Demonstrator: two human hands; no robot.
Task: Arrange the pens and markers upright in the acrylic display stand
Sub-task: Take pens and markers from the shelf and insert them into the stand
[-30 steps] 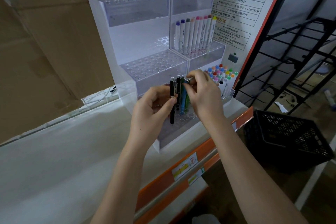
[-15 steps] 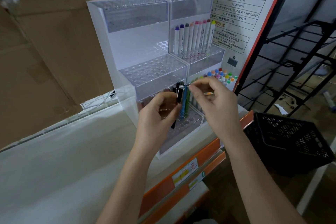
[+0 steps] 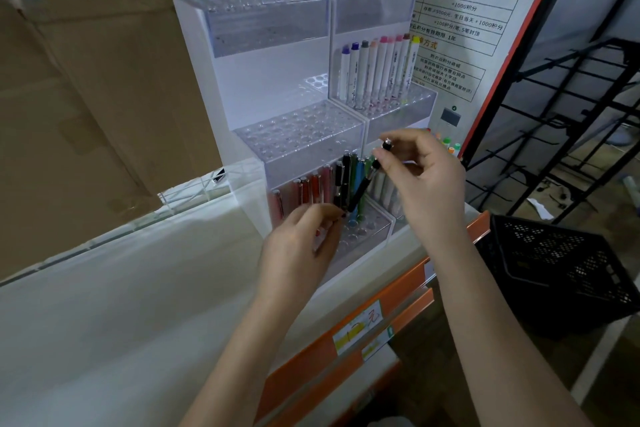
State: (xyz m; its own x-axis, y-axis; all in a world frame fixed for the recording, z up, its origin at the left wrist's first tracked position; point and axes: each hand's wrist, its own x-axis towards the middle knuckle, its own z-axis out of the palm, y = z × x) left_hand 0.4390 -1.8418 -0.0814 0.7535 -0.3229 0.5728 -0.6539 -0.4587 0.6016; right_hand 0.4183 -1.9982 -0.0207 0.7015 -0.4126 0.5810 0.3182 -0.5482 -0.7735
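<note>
The right hand (image 3: 420, 177) pinches the top of a tilted black pen (image 3: 363, 189) over the stand's (image 3: 263, 87) bottom step near the shelf's front edge, the left hand (image 3: 304, 243) pinches its tip, so stand it straight, then push it gently into a hole.

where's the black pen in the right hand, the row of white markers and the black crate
black pen (image 3: 362, 185), head view, mid barrel
row of white markers (image 3: 375, 71), head view, barrel of a middle marker
black crate (image 3: 568, 263), head view, perforated side wall
</note>
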